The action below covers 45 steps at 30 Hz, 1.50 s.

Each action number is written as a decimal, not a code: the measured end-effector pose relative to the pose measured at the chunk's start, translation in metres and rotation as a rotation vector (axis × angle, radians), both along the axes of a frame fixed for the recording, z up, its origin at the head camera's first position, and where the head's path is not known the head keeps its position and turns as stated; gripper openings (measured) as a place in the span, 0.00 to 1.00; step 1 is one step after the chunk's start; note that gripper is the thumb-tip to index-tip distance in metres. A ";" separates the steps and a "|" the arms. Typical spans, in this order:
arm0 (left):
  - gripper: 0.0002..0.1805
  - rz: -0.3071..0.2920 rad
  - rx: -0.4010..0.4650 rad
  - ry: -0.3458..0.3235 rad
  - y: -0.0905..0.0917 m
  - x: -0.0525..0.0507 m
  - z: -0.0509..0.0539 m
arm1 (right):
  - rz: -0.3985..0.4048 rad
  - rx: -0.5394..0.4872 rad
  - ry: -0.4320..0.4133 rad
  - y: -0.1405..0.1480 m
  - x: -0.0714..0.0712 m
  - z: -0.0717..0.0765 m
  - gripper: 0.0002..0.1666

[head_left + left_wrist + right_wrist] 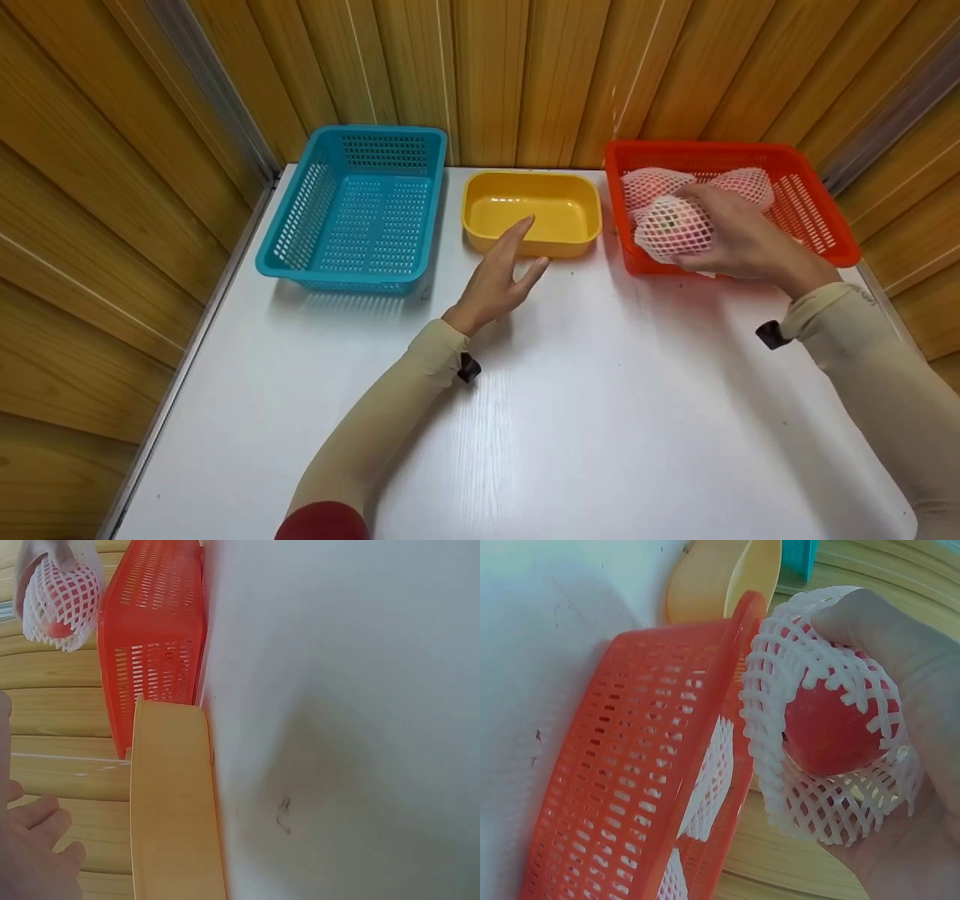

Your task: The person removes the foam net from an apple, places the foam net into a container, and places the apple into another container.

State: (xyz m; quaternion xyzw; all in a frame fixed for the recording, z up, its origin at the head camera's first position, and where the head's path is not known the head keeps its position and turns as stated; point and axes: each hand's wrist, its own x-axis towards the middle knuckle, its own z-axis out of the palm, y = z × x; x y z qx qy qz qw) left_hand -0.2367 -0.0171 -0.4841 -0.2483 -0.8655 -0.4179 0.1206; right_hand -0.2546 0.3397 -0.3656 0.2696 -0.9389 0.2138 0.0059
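Item under inspection: a round red fruit (673, 229), probably an apple, in a white foam net sleeve (767, 694). It is in my right hand (742, 234), raised above the near-left part of the red basket (811, 214). My fingers and thumb curl round it from the right. I cannot tell whether the sleeve brushes the rim.

Handling, in my judgement: moderate weight, firm flesh, skin liable to bruise. The sleeve is light, soft and springy; it should grip well but could slide over the smooth skin. Part of the fruit shows bare through the sleeve's end, so the best hold is round the widest part, pressing net and fruit together, without pinching loose mesh alone.

My left hand (493, 283) holds nothing; its fingers are extended and its thumb stands apart. It hangs over the near side of the yellow tub (574, 247), apart from it.

Containers: three, in a row along the far side of the white table (600, 420). Right, the red basket, slotted plastic, with at least two more netted fruits (746, 186); my hand hides part of the contents. Centre, the yellow tub, smooth and solid-walled, its inside bottom visible. Left, the blue basket (375, 229), deeper than the tub, its perforated floor in sight.
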 end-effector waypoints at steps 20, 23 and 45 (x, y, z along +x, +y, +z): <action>0.37 0.020 -0.002 0.053 -0.031 0.015 0.005 | 0.046 0.024 -0.071 -0.028 0.018 -0.004 0.58; 0.37 0.021 -0.003 0.065 -0.033 0.016 0.006 | 0.067 0.015 -0.059 -0.033 0.021 -0.006 0.57; 0.22 -0.008 0.087 0.055 -0.045 0.032 -0.002 | 0.189 -0.040 -0.168 -0.083 0.022 -0.057 0.55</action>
